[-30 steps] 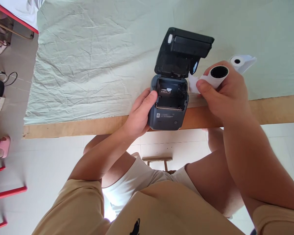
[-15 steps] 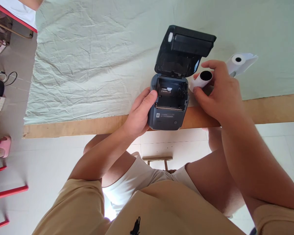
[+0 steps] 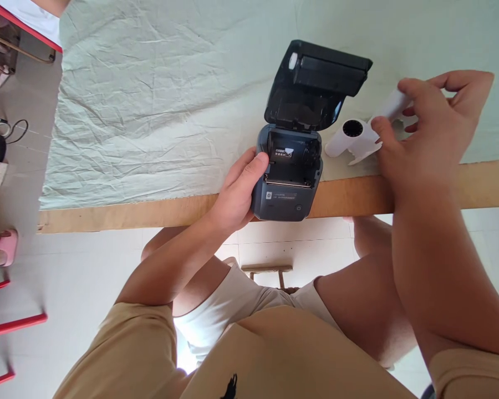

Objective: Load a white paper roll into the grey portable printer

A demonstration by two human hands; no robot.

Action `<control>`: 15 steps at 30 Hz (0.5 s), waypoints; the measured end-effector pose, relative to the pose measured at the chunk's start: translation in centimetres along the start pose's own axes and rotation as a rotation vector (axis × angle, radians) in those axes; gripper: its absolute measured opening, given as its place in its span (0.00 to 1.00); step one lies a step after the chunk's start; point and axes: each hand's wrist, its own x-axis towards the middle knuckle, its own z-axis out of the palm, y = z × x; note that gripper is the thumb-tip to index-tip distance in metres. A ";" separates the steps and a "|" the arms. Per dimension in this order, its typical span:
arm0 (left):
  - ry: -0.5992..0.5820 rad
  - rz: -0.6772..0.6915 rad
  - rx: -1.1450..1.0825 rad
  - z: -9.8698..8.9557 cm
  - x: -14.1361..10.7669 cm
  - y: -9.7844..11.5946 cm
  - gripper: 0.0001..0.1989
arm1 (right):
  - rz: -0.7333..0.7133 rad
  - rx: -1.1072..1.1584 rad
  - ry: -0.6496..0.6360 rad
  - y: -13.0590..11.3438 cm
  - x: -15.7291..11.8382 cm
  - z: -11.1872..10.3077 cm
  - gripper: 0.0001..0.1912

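My left hand (image 3: pixel 243 191) is closed around the left side of a dark blue-grey portable label printer (image 3: pixel 285 202), its thumb near the rim. The printer's black lid (image 3: pixel 311 88) stands raised, and the compartment shows a printed sticker but no roll. Over to the right, my right hand (image 3: pixel 432 127) grips a white paper roll (image 3: pixel 393 104) between thumb and fingers; a loose end of paper hangs from it. Between printer and right hand is a white tube-like roll (image 3: pixel 341 141) with a dark hollow core, close to the loose paper.
A wrinkled pale green cloth (image 3: pixel 149 111) covers the table, whose wooden edge (image 3: pixel 183 213) runs in front of me. At the upper left, part of another person's arm (image 3: pixel 52 4) shows. Cables and a power strip (image 3: pixel 0 173) lie beyond the table's left side.
My right hand has let go of the dark-cored roll, moved right and taken hold of the other paper roll, which has turned. The printer in my left hand has barely shifted.
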 end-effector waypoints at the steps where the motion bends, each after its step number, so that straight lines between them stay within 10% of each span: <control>1: 0.000 -0.002 0.000 0.0 0.0 0.0 0.35 | 0.012 -0.010 0.002 0.1 0.1 0.3 0.38; 6: 0.001 -0.006 0.016 0.0 0.0 -0.1 0.37 | -0.008 0.050 0.094 -0.2 -0.1 0.6 0.26; 15: 0.007 0.011 -0.028 0.1 0.2 -0.2 0.34 | -0.022 0.076 -0.028 -0.1 -0.8 -0.3 0.41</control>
